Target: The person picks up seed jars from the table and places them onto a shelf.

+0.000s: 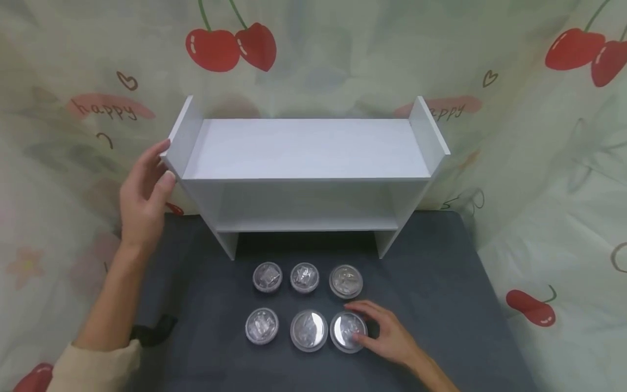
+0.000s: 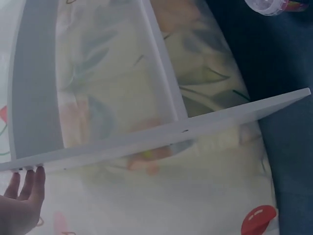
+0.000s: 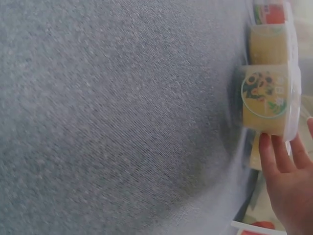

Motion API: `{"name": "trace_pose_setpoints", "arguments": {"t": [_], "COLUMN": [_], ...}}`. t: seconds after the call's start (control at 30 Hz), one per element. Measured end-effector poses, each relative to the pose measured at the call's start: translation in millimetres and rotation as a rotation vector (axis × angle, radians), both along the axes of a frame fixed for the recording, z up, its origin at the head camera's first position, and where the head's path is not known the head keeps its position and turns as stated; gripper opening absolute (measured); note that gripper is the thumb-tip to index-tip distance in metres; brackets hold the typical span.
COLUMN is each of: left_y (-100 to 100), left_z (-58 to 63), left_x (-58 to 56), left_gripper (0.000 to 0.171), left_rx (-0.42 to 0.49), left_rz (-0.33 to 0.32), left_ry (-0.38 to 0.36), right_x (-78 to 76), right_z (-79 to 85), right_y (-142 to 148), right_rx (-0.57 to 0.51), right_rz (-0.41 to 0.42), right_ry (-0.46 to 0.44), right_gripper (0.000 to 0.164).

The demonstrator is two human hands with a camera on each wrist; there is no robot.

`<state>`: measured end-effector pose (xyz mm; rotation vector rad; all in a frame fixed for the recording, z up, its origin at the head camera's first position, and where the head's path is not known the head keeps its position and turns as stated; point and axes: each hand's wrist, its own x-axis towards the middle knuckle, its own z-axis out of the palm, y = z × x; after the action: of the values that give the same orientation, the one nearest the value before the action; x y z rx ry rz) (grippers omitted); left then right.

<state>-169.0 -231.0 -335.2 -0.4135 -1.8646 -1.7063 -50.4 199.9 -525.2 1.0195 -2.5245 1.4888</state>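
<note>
My left hand (image 1: 142, 204) touches the outer side of the left end panel (image 1: 183, 133) of a white shelf unit. In the left wrist view, its straight fingers (image 2: 35, 183) press against that panel. My right hand (image 1: 387, 335) holds the front right tub (image 1: 346, 326), thumb at the near side of the lid and a finger at the far side. The right wrist view shows this clear round tub (image 3: 264, 100) with a printed label, yellowish contents and my fingertips at its wall. Beside it stands the front middle tub (image 1: 308, 330).
The white shelf unit (image 1: 306, 149) stands at the back of the dark grey table (image 1: 421, 261). Further lidded tubs are the front left tub (image 1: 262, 325) and the back row's left (image 1: 267, 276), middle (image 1: 304, 277) and right (image 1: 345, 281) tubs. A cherry-printed curtain (image 1: 323, 60) hangs behind.
</note>
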Motion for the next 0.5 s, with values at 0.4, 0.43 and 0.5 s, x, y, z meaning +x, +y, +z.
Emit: {"name": "trace_pose_setpoints", "arguments": {"t": [0.4, 0.43, 0.5], "left_y": [3, 3, 4], "left_z": [19.0, 19.9, 21.6], "left_x": [-11.9, -13.5, -16.7], "left_gripper": [0.038, 0.039, 0.039], "left_rx": [0.060, 0.070, 0.077], "left_rz": [-0.003, -0.009, -0.015], "left_ry": [-0.217, -0.229, -0.253], "right_x": [-0.9, -0.4, 0.8], "right_z": [-56.6, -58.8, -61.2], "right_y": [6, 7, 8], "right_rx": [0.086, 0.098, 0.113], "right_rz": [-0.026, -0.030, -0.030], "right_ry": [-0.047, -0.069, -0.126], "right_gripper": [0.072, 0.074, 0.078]}}
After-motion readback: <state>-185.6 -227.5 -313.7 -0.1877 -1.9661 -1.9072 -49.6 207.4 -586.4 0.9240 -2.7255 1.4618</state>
